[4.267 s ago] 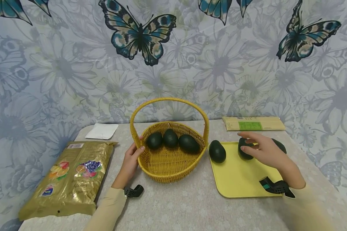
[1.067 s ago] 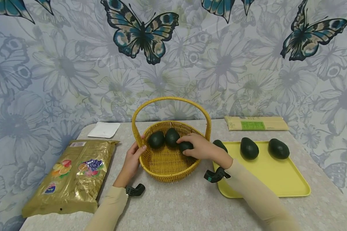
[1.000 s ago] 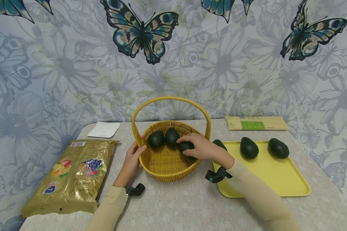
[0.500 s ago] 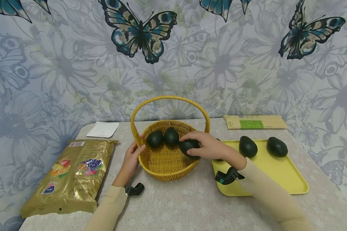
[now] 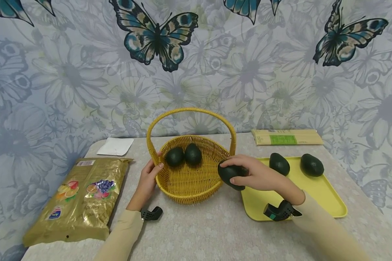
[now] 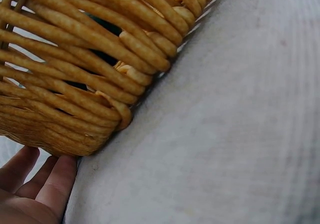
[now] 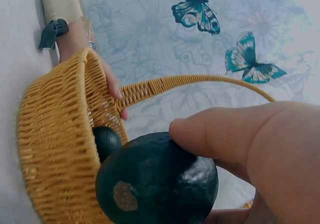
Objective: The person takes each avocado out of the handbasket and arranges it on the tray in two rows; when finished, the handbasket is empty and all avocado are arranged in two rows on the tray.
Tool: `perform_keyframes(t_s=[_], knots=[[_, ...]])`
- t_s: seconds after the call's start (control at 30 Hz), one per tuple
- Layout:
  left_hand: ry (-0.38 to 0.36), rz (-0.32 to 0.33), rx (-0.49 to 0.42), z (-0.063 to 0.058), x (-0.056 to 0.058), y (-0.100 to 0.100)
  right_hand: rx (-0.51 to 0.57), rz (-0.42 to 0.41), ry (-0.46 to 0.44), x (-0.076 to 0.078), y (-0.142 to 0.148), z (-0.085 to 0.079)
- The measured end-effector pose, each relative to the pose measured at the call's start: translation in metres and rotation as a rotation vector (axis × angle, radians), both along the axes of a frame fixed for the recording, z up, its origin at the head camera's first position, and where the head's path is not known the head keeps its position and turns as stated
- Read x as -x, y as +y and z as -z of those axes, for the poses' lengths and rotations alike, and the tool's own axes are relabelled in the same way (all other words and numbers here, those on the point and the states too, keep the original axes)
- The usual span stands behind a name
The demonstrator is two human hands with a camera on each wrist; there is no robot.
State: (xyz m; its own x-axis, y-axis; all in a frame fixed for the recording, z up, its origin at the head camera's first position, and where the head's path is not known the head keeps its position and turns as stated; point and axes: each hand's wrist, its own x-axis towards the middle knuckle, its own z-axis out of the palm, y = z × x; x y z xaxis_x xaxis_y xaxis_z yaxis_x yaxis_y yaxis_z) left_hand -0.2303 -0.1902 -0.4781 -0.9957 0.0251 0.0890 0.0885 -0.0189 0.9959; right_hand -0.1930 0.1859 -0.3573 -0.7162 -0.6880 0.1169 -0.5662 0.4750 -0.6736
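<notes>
My right hand [image 5: 259,176] grips a dark green avocado [image 5: 230,175] at the right rim of the yellow wicker basket [image 5: 186,185], beside its handle. In the right wrist view the held avocado [image 7: 155,179] shows a brown stem scar, with the thumb along its upper side. At the basket's left side my left hand [image 5: 147,180] holds the rim, thumb over the edge near the handle's foot. Its fingertips [image 6: 57,179] lie against the weave in the left wrist view. Inside the basket two avocados [image 5: 193,154] sit side by side at the back left.
A yellow tray [image 5: 300,206] lies right of the basket, with two avocados [image 5: 311,165] visible at its back. Behind it is a pale packet with a green label [image 5: 282,139]. A gold candy bag [image 5: 81,199] and a white square [image 5: 115,146] lie at left.
My right hand first reached over the tray, then took the rightmost avocado inside the basket and carried it right to the rim. My left hand has stayed on the basket.
</notes>
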Motion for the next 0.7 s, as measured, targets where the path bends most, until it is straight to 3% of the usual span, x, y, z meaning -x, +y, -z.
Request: perform_keyframes(t_s=[0.2,0.4,0.7], knots=[[0.000,0.011,0.009,-0.002,-0.003,-0.001,0.016,0.068,0.031,-0.009,0.023,0.012],[0.007,0.004,0.010,-0.002,-0.002,-0.001,0.097,0.108,0.035,-0.020,0.037,0.025],[0.001,0.010,0.001,-0.002,-0.002,0.000,0.173,0.146,-0.051,-0.034,0.047,0.044]])
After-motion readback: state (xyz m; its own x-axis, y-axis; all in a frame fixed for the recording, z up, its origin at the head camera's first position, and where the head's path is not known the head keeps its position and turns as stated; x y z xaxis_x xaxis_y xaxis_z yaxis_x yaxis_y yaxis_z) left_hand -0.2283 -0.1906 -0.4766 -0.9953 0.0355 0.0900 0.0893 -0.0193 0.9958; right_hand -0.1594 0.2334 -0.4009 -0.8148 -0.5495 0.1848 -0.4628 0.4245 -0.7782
